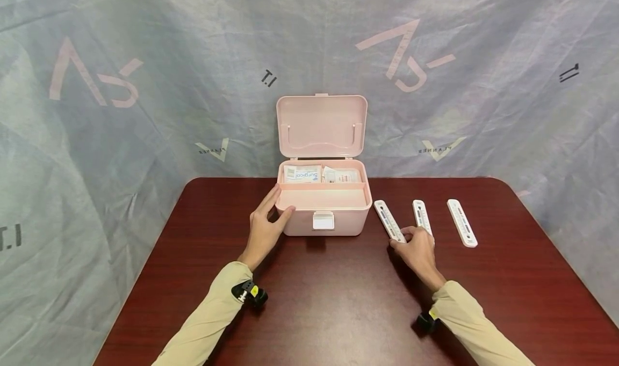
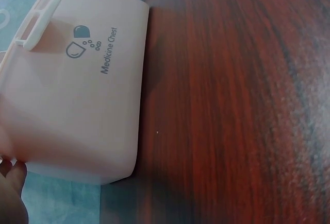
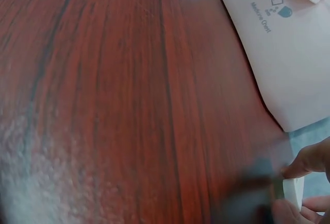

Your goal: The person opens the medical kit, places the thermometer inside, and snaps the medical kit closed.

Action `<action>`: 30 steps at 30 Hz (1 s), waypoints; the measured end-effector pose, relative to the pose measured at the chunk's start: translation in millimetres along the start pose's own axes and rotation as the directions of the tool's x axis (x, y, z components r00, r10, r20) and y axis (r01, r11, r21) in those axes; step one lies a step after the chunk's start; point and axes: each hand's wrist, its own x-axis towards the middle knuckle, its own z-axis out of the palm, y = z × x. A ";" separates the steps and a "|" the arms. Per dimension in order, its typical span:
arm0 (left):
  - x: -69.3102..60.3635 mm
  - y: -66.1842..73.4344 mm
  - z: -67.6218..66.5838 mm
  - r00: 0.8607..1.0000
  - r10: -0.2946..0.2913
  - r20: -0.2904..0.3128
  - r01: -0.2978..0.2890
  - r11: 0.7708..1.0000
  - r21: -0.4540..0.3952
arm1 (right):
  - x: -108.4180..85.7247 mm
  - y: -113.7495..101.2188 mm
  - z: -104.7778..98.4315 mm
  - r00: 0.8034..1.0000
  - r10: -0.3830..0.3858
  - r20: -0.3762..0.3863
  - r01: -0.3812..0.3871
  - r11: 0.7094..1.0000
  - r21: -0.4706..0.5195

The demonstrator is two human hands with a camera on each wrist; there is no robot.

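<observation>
One white thermometer (image 1: 385, 215), right of the pink box (image 1: 301, 227), is pinched by the right hand (image 1: 417, 249); box's left edge is touched by the left hand (image 1: 265, 229), fingers extended. Between them, room is left on the surface (image 1: 329, 296).

Head view: bright, soft, even light leaves a pale sheen on the table (image 1: 329, 307) and short shadows under the box (image 1: 297, 226) and beside the right hand (image 1: 419, 250); print on the 3 thermometers (image 1: 462, 223) is too small to read. The 2 wrist views are dimmer and hazier, with whitish glare on the table; dark blur adjoins the right hand.
</observation>
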 end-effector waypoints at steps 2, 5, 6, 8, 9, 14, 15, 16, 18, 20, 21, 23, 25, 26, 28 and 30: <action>0.1 0.0 -0.2 1.000 -0.004 0.003 0.004 1.000 0.006 | -0.2 -0.3 -1.6 1.000 0.005 -0.001 -0.005 1.000 0.005; 0.1 0.5 -0.3 1.000 -0.010 0.004 0.010 1.000 0.006 | 0.0 -0.5 -4.3 1.000 0.007 -0.001 -0.007 1.000 0.007; 0.2 0.6 -0.2 1.000 -0.012 0.004 0.012 1.000 0.005 | 0.1 -0.7 -5.2 1.000 0.003 0.001 -0.003 1.000 0.005; 0.2 0.2 -0.1 1.000 -0.014 0.004 0.014 1.000 0.005 | 0.6 -0.9 -7.0 1.000 -0.001 0.010 0.000 1.000 0.007; 0.1 -0.1 0.0 1.000 -0.015 0.005 0.015 1.000 0.006 | 0.9 -1.1 -8.0 1.000 -0.003 0.016 0.003 1.000 0.009; 0.1 -1.0 0.0 1.000 -0.014 0.007 0.014 1.000 0.011 | 1.9 -3.3 -14.0 0.999 -0.024 0.025 0.023 0.999 0.022; 0.0 -1.1 -0.1 1.000 -0.013 0.006 0.013 1.000 0.012 | 2.3 -3.9 -15.2 0.999 -0.031 0.024 0.031 0.999 0.025; -0.1 -1.1 -0.2 1.000 -0.013 0.005 0.013 1.000 0.012 | 2.5 -4.4 -16.3 0.999 -0.037 0.022 0.036 0.999 0.026; -0.2 -1.3 -0.2 1.000 -0.011 0.003 0.011 1.000 0.013 | 3.3 -5.4 -18.4 0.999 -0.045 0.018 0.044 0.999 0.024; -0.6 -1.2 -0.4 1.000 -0.012 0.004 0.012 1.000 0.012 | 3.7 -6.7 -20.3 0.999 -0.046 0.014 0.046 0.999 0.025; -0.6 -1.3 -0.4 1.000 -0.012 0.004 0.012 1.000 0.011 | 4.0 -7.3 -21.2 0.999 -0.048 0.012 0.047 0.999 0.025; -0.7 -1.3 -0.5 1.000 -0.008 0.004 0.008 1.000 0.012 | 4.8 -8.6 -23.0 0.998 -0.057 0.001 0.057 0.998 0.021; -0.9 -1.6 -0.5 1.000 -0.006 0.002 0.006 1.000 0.014 | 5.6 -9.6 -24.6 0.997 -0.070 -0.009 0.070 0.997 0.022; -0.8 -1.8 -0.3 1.000 -0.004 0.001 0.004 1.000 0.016 | 6.2 -10.0 -25.3 0.997 -0.078 -0.014 0.079 0.997 0.020; -0.9 -2.4 -0.3 1.000 -0.002 -0.002 0.002 1.000 0.020 | 7.2 -11.1 -26.8 0.996 -0.089 -0.019 0.090 0.996 0.019; -1.3 -2.8 -0.3 1.000 -0.003 -0.001 0.003 1.000 0.019 | 8.1 -12.3 -28.5 0.995 -0.098 -0.021 0.098 0.995 0.015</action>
